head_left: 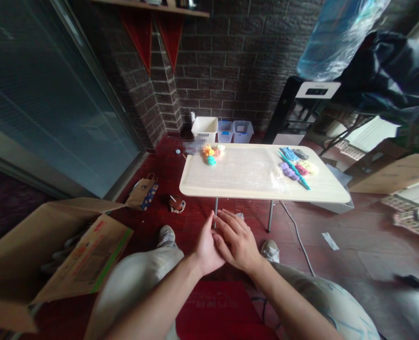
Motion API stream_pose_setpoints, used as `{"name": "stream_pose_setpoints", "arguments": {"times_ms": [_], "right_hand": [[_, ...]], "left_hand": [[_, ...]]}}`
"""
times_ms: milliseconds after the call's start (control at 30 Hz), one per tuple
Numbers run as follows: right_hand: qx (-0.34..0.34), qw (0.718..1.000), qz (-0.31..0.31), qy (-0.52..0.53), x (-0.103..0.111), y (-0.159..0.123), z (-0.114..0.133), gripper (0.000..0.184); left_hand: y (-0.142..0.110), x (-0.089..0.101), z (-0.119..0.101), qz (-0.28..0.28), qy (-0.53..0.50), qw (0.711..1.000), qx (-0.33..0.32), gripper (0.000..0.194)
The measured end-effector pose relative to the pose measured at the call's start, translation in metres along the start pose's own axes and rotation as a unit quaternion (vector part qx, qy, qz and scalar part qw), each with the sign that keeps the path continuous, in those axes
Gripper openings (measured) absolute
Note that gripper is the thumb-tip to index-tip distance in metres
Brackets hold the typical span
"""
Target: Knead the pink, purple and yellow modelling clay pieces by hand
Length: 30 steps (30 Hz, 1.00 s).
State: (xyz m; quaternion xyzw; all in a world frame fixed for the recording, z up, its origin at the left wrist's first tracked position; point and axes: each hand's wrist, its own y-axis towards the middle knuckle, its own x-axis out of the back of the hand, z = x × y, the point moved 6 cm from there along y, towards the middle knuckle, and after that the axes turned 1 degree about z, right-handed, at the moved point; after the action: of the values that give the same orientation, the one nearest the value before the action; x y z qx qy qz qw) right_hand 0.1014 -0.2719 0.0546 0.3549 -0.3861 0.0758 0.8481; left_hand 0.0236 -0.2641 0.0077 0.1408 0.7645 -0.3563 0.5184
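My left hand (209,255) is turned palm up in front of the table, and my right hand (239,241) lies over it. The two are pressed together with fingers close side by side; anything between the palms is hidden. Beyond them is a pale table (230,193) covered partly by a clear textured sheet (241,167). Small lumps that look like modelling clay sit at its left: orange (208,150), teal (211,161) and pale (221,148). On the right lie blue (287,153), purple (289,172), red (302,169) and yellow (310,166) lumps, with a teal stick (296,171) across them.
An open cardboard box (85,259) stands at my left, with a paper bag (141,192) beyond it. Plastic bins (205,126) line the brick wall. A water dispenser (301,108) stands at back right. A cable (297,236) runs along the floor.
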Motion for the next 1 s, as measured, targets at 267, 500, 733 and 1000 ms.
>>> {"name": "stream_pose_setpoints", "arguments": {"times_ms": [267,500,733,1000], "right_hand": [[-0.086,0.984,-0.075,0.139,-0.005,-0.009,-0.015,0.024],[-0.273,0.92,-0.201,0.198,0.024,-0.004,-0.076,0.059],[-0.39,0.827,-0.176,0.364,0.012,-0.01,-0.102,0.062],[-0.442,0.711,-0.126,0.533,-0.003,-0.012,-0.111,0.052]], "left_hand": [[-0.001,0.003,0.022,0.065,0.021,0.996,0.065,0.068],[0.022,0.052,0.007,-0.066,0.286,0.954,0.058,0.077],[0.021,0.061,0.003,-0.102,0.341,0.934,0.033,0.048],[0.02,0.055,0.004,-0.126,0.356,0.925,0.035,0.039]]}}
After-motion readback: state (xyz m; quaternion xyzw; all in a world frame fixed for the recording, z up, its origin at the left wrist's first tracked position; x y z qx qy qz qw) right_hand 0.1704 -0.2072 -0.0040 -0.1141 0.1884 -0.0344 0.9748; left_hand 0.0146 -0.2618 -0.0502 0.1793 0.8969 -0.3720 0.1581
